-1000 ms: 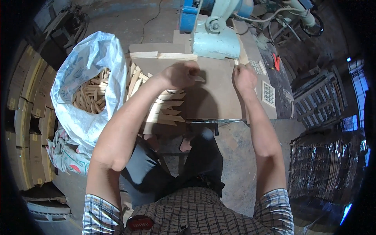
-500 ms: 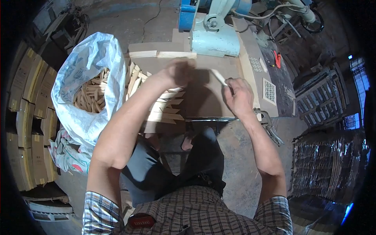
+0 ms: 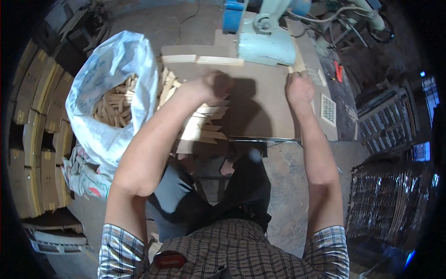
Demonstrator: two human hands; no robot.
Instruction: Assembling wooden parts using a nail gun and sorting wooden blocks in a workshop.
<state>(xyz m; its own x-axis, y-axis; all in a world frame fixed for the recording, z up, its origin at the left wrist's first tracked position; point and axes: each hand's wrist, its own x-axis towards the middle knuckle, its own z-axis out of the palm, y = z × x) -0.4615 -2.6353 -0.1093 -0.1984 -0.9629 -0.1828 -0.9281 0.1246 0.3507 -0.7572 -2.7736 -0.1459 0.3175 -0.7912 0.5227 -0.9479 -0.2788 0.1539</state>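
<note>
My left hand (image 3: 214, 86) is closed over the pile of short wooden sticks (image 3: 204, 126) on the left part of the brown work board (image 3: 260, 111); I cannot tell which stick it grips. My right hand (image 3: 299, 88) is at the board's right side, closed on a thin wooden stick (image 3: 298, 64) that it holds against the pale blue machine (image 3: 265, 41). Both forearms reach up from the lower edge.
A white woven sack (image 3: 109, 97) full of wooden sticks stands left of the board. Stacked cardboard (image 3: 32, 135) lines the far left. A wooden strip (image 3: 202, 59) lies along the board's back edge. Dark crates (image 3: 392, 204) sit at the right, with cables behind the machine.
My right hand drew back toward me with a stick half a second ago and has now moved forward to the machine again. My left hand stays on the stick pile.
</note>
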